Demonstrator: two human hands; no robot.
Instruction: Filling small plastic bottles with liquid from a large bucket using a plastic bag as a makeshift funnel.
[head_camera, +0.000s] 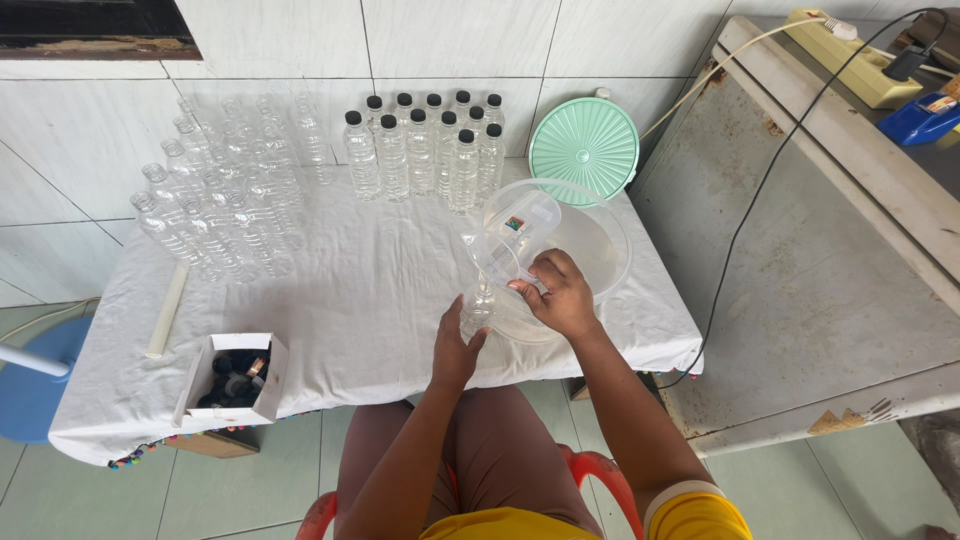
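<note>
Head view: capped bottles (425, 150), eleven filled; uncapped bottles (215, 205), many unfilled. Left hand (455, 350) closed around bottle (478, 308); right hand (560, 295) grips tilted jug (510, 240).

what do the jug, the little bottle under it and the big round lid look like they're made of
The jug in the right hand looks like clear, glossy plastic: the cloth shows through it. The small bottle held by the left hand seems thin clear plastic too. The round lid looks like opaque mint-green plastic, matte, with moulded ribs fanning outward.
</note>
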